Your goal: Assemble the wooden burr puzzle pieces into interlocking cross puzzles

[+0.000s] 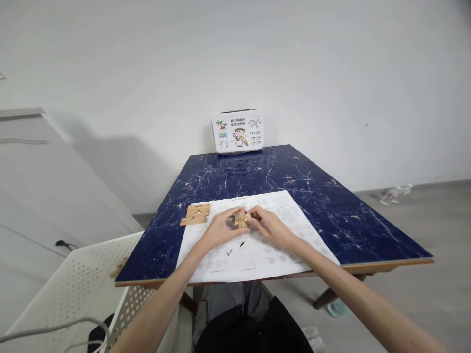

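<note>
And here, over the white paper sheet (pixel 217 264), both hands are at work on one small wooden assembly (pixel 241 220), held just above the sheet's middle, pieces sticking out of its block-like body. The left hand (pixel 221 230) curves round it from the sheet's left side, fingers and thumb parted only by the width of the wood, gripping it. In from the sheet's right side comes the right hand (pixel 270 226), index finger and thumb bent nearly together, pinching the assembly's right end. Nearer the sheet's front edge, two small dark marks or bits (pixel 242 244); too small to tell which. Over at the sheet's far left corner, flat wooden pieces (pixel 196 214) with cut-outs lie close together. Beyond the sheet, at the far end of the blue marbled table (pixel 312 206), stands a printed white case (pixel 238 135) by the wall.
</note>
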